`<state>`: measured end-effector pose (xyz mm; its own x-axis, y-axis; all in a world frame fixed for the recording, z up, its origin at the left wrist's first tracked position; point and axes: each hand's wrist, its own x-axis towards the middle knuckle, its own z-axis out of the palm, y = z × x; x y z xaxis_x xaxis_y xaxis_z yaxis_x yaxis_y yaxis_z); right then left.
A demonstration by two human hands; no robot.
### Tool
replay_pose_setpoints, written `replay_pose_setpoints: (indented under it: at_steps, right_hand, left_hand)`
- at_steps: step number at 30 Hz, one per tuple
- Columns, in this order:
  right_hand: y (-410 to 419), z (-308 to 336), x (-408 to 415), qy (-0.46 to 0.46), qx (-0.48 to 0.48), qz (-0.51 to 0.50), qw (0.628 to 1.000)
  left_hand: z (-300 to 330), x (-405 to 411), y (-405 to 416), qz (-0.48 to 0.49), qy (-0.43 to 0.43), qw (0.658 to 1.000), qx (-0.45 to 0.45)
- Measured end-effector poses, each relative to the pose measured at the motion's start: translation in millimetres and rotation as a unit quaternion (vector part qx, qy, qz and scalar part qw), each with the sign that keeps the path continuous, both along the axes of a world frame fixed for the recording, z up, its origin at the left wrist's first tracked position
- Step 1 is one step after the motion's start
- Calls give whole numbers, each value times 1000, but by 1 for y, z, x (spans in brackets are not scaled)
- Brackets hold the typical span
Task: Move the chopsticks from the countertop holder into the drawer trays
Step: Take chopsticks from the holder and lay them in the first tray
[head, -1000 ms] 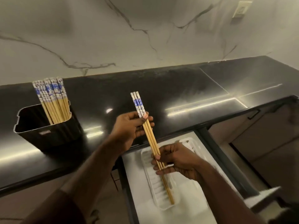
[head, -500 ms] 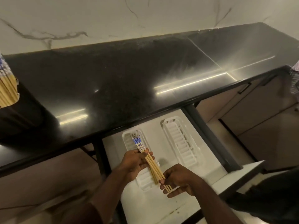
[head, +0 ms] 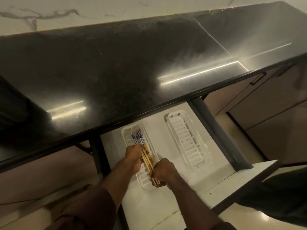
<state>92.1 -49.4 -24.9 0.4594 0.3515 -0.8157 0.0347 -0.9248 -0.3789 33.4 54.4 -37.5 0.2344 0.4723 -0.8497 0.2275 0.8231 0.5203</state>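
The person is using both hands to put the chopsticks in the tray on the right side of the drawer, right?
Not quite. In the head view both hands, left hand and right hand, put the chopsticks in the left tray. The right tray holds nothing.

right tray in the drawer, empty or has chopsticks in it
Empty. The right tray shows only its bare white ribs; the chopsticks lie over the left tray, with both hands on them.

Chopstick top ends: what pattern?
Blue-and-white print on the chopsticks' top ends, tan shafts below; head view.
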Motion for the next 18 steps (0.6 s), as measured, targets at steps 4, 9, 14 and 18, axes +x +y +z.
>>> replay_pose_setpoints:
  at_steps: [4,9,14,18]
  right_hand:
    - [4,-7,-8,-58,0,31,998]
    - [5,-13,-15,-122,-10,86,989]
    - [3,-20,-23,-169,-19,112,979]
    - [-1,-27,-28,-184,-7,127,975]
  left_hand:
    - [-4,6,-1,5,22,1000,11]
    - [-6,11,-5,17,20,1000,10]
    - [-5,16,-10,-5,50,998,46]
    - [-3,16,-12,-24,61,997,45]
